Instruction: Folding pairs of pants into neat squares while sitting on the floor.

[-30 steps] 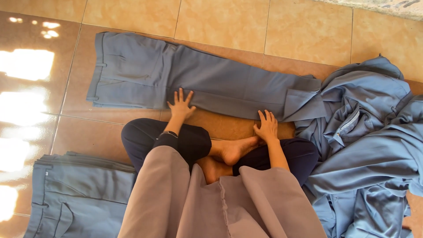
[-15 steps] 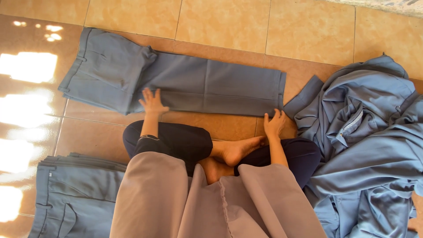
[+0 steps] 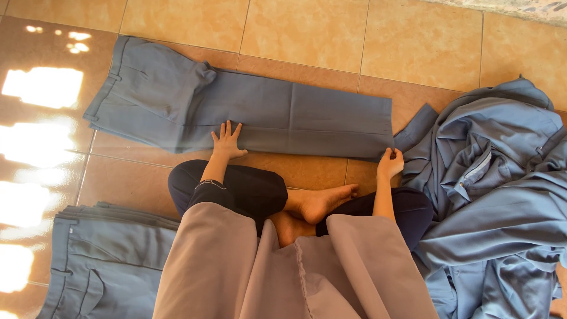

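— Grey-blue cloth, those folded trousers; laid flat across the tan floor tiles, legs doubled over, waistband end to the left.

— And the left hand?

— Flat on the near edge of the trousers, roughly midway along, fingers spread wide, nothing gripped — just pressing down.

— Right hand?

— At the trousers' near right corner, fingers curled around the folded hem, pinching the cloth.

— Anything beside the trousers?

— Just right of them, touching the hem end, a loose heap of blue garments, crumpled. Below and left of the trousers, well apart, a neat stack of folded trousers, same colour. Directly below, crossed legs in dark leggings with a bare foot showing, and a mauve skirt draped over the lap.

— Left of the waistband?

— Bright patches of sunlight on the glossy tiles.
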